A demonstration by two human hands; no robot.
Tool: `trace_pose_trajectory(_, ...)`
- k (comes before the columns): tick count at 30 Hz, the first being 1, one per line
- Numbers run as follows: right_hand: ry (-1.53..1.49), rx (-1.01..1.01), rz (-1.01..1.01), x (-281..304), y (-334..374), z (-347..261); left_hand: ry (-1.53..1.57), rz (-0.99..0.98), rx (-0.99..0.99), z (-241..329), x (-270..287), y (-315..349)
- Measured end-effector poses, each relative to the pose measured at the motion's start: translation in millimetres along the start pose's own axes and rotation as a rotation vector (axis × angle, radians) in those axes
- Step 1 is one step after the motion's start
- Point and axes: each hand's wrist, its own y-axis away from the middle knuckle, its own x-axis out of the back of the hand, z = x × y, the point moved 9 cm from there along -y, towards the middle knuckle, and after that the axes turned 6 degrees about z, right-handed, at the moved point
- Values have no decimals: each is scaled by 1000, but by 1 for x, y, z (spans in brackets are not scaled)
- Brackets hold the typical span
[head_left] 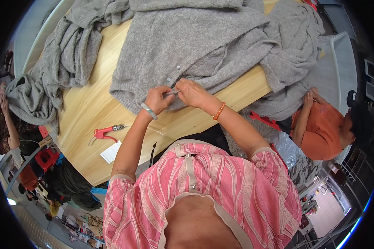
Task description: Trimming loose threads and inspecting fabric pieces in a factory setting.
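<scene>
2 hands, my left hand [158, 99] and right hand [192, 92], were pinched narrow on the grey cardigan [195, 45] hem at the wooden table [91, 103] edge; most of it lay unworked, I judged.

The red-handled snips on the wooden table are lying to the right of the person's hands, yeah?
Not quite. The head view shows the red-handled snips on the wooden table to the left of the left hand and right hand, which pinch the grey cardigan.
</scene>
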Motion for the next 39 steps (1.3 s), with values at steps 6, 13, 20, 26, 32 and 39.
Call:
trace_pose_trajectory(6,8,-23,22,-5,0,-5,280,426,181,-25,16,-18)
trace_pose_trajectory(13,41,-25,39,-5,2,-6,-95,178,-23,-18,-14,-27)
trace_pose_trajectory(20,-8,-27,129,10,-1,-13,579,21,354,-68,-47,-26)
trace_pose_trajectory(26,-46,-56,218,19,-3,-12,1263,-252,628,-64,-56,-12)
trace_pose_trajectory(32,2,-68,178,13,2,-6,1350,-311,605,-52,-54,-13)
trace_pose_trajectory(39,5,-90,117,-1,5,10,876,12,309,-32,-20,-6)
